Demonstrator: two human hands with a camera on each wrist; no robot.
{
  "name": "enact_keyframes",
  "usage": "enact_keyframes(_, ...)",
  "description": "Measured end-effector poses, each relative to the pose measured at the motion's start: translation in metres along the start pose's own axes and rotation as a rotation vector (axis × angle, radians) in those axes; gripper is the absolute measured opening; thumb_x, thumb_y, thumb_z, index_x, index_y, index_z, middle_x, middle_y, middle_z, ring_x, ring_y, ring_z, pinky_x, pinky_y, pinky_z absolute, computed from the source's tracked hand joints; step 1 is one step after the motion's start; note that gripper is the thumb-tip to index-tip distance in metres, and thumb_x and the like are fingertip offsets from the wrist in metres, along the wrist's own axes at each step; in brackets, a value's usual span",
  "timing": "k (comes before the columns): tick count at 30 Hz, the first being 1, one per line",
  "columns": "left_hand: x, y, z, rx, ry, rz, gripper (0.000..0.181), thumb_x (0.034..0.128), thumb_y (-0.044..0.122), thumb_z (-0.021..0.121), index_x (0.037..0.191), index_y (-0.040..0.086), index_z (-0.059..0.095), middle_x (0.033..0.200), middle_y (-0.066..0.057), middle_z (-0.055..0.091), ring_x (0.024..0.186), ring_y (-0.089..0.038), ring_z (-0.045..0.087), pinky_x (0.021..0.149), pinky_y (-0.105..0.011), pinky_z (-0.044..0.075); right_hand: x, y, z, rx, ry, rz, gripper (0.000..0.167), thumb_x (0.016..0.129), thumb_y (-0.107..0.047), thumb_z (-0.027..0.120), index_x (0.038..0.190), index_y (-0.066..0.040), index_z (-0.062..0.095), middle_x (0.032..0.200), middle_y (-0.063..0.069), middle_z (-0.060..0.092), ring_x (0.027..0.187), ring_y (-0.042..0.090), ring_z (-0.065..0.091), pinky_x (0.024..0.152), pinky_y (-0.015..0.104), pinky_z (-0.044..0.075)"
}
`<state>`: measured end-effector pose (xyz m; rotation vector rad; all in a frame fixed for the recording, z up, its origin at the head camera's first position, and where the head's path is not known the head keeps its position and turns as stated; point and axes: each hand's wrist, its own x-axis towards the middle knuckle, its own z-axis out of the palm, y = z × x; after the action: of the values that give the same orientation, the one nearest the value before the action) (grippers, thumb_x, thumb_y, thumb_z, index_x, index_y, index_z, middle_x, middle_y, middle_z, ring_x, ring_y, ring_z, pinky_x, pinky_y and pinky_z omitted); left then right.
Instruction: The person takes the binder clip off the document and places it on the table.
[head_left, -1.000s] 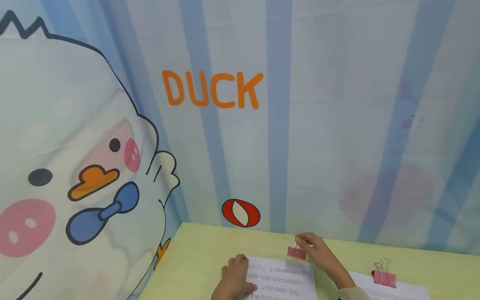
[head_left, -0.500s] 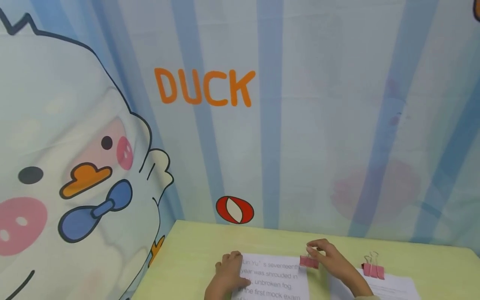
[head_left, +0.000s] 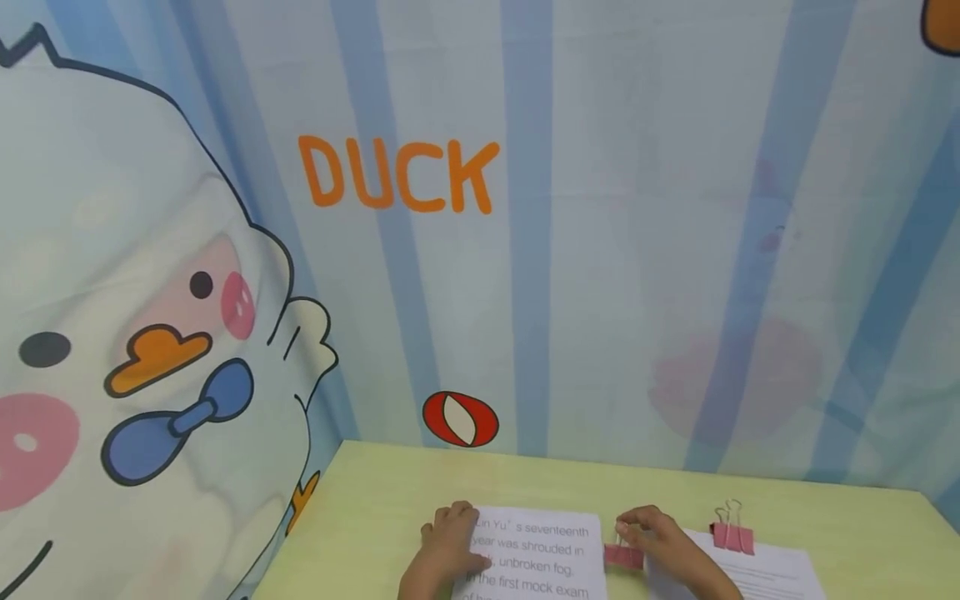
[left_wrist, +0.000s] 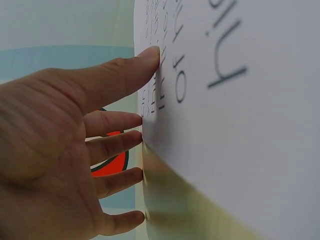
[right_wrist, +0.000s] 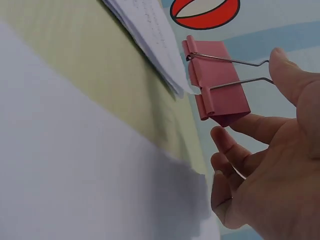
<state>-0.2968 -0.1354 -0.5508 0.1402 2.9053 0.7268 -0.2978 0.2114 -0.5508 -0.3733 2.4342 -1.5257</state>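
My right hand (head_left: 663, 542) holds a pink binder clip (right_wrist: 217, 80), with the thumb on its wire handles and the other fingers behind and below it. In the head view the clip sits at the right edge of a printed paper stack (head_left: 536, 550). Its mouth meets the stack's edge in the right wrist view; whether it bites the sheets I cannot tell. With fingers spread, my left hand (head_left: 446, 550) rests at the stack's left edge, thumb on the printed top sheet (left_wrist: 240, 130), several fingertips along the edge and the table.
Right of my right hand lies a second paper stack (head_left: 772, 571), with another pink binder clip (head_left: 732, 537) on its top edge. Both stacks lie on a pale yellow table (head_left: 390, 492). A printed cloth backdrop (head_left: 600, 292) rises behind the table.
My right hand has brought the binder clip from above the stack's top edge down to its right edge. The left hand stays on the stack. The head view has shifted slightly right.
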Motion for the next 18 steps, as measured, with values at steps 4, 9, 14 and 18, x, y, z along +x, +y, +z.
enact_keyframes(4, -0.003, 0.0, 0.0, -0.005, 0.001, 0.01, 0.07, 0.0732, 0.021, 0.092, 0.131, -0.002, 0.061, 0.139, -0.021, 0.052, 0.13, -0.046, 0.041, 0.106, -0.071, 0.028, -0.004, 0.012, 0.003, -0.081, -0.034, -0.073, 0.036, 0.105, -0.024, 0.055, 0.119, 0.008, 0.064, 0.122, 0.018, 0.059, 0.116, 0.041, 0.054, 0.096, 0.059, 0.045)
enact_keyframes(9, -0.003, 0.0, 0.0, 0.011, -0.003, 0.023, 0.069, 0.0736, 0.022, 0.091, 0.131, -0.002, 0.061, 0.139, -0.02, 0.052, 0.129, -0.046, 0.041, 0.105, -0.071, 0.03, -0.008, 0.019, 0.005, -0.14, -0.036, -0.143, 0.028, 0.104, -0.02, 0.057, 0.115, 0.005, 0.065, 0.119, 0.018, 0.061, 0.111, 0.039, 0.057, 0.091, 0.053, 0.048)
enact_keyframes(14, -0.001, -0.002, 0.002, 0.027, 0.007, 0.034, 0.069, 0.0746, 0.024, 0.091, 0.132, -0.001, 0.061, 0.139, -0.021, 0.051, 0.129, -0.046, 0.042, 0.104, -0.07, 0.031, -0.01, 0.019, 0.007, -0.137, -0.03, -0.11, 0.032, 0.104, -0.023, 0.057, 0.116, 0.005, 0.067, 0.127, 0.025, 0.055, 0.122, 0.055, 0.043, 0.098, 0.067, 0.039)
enact_keyframes(18, 0.0, -0.004, 0.002, 0.031, 0.018, 0.036, 0.07, 0.0745, 0.025, 0.091, 0.132, -0.001, 0.061, 0.14, -0.021, 0.051, 0.129, -0.046, 0.042, 0.104, -0.071, 0.031, -0.01, 0.02, 0.01, -0.126, -0.013, -0.099, 0.037, 0.104, -0.024, 0.057, 0.118, 0.008, 0.067, 0.131, 0.028, 0.052, 0.126, 0.059, 0.037, 0.101, 0.071, 0.033)
